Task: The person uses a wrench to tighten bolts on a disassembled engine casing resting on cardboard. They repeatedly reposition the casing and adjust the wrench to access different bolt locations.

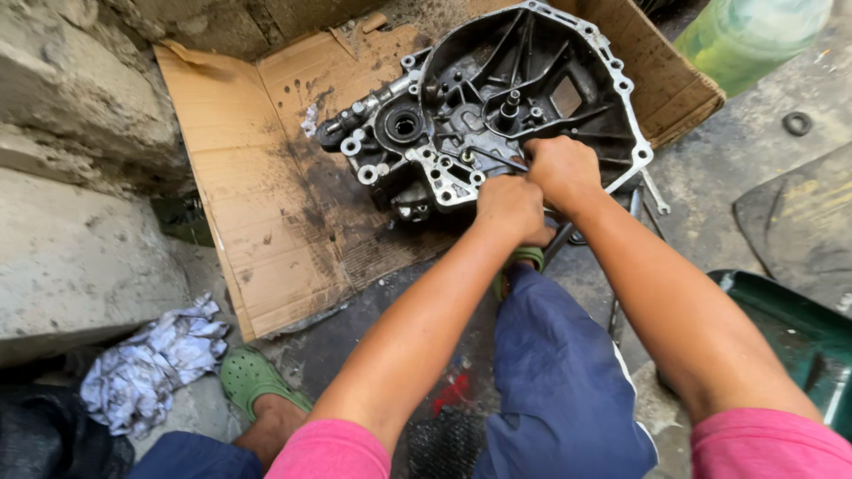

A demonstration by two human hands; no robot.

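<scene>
A grimy, cast-aluminium gearbox housing point(497, 106), bell-shaped with a ring of bolt lugs around its rim, lies open side up in the upper middle of the frame. It rests on a flattened, oil-stained brown cardboard sheet point(257, 186) spread over the concrete floor point(710, 168). Both hands work at the housing's lower edge, close together and nearly touching. The left hand point(510, 208) is closed in a fist at the rim, apparently around a slim dark tool handle that runs down toward the lower middle of the frame, though what it grips is mostly hidden. The right hand point(559, 168) is pressed over the rim just above it, fingers curled down into the casting; whether it holds anything of its own cannot be told.

Judging by the posture, the step in hand looks like levering or loosening something at that lower rim, with one hand steadying the casting while the other works the tool. A further move here would call for a firm brace on the housing, since it sits loose on the cardboard and could slide.

A crumpled grey-white rag point(155, 359) lies at lower left beside a green rubber clog point(253, 377). A translucent green plastic bottle point(750, 31) shows at upper right, a dark green tray point(799, 341) at right.
</scene>
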